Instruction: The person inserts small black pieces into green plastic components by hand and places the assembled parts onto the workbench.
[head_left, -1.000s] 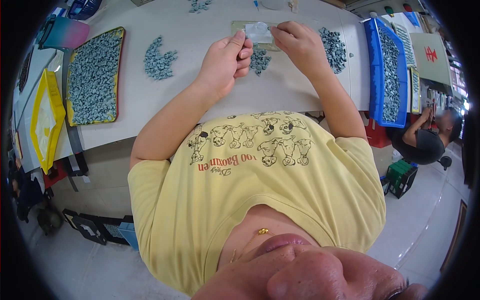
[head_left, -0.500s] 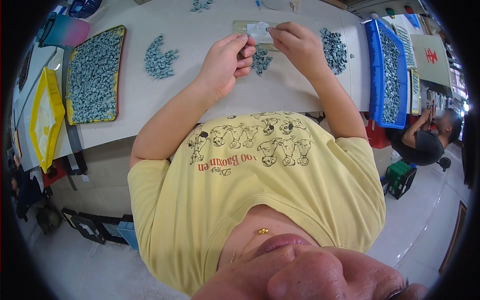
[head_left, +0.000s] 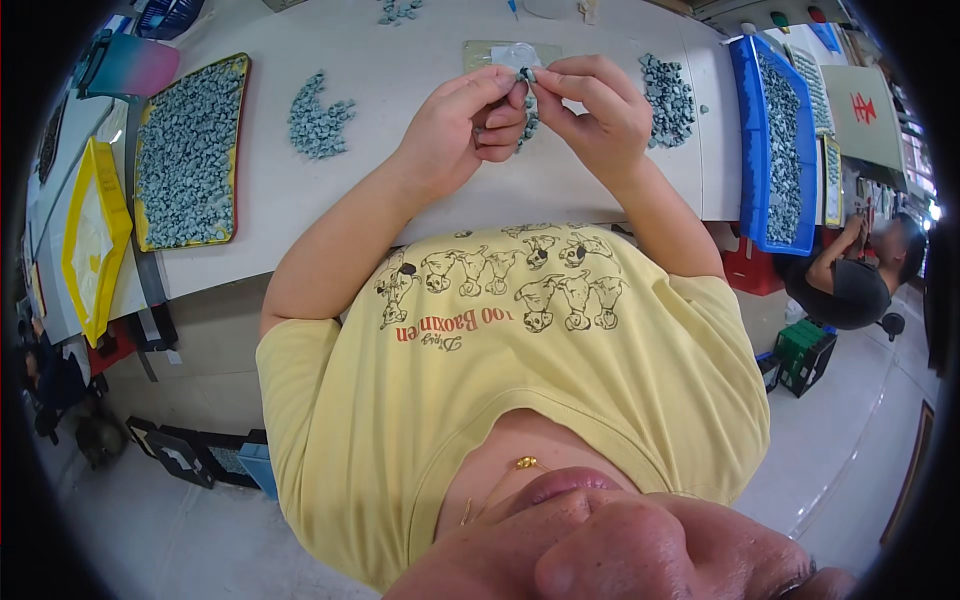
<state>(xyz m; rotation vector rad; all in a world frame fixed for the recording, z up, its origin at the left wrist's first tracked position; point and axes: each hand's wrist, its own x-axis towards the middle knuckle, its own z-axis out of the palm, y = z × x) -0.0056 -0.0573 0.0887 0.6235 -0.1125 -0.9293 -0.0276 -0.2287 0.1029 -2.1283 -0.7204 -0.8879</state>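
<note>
My left hand and my right hand meet over the table, fingertips pinched together on a small dark grey-green piece. Its exact shape is too small to make out. The other fingers of my left hand are curled in, and what they may hold is hidden. Just beyond the fingertips lies a flat greenish board with white paper and a clear round thing on it. A small heap of similar pieces shows partly between my hands.
On the white table, a crescent-shaped heap lies left and another heap right. A full yellow-edged tray and a yellow frame stand left. At right are a blue bin of pieces and a seated person.
My right hand has moved left and slightly down from over the board. Its fingertips now meet those of my left hand, which has shifted slightly right, at the small piece.
</note>
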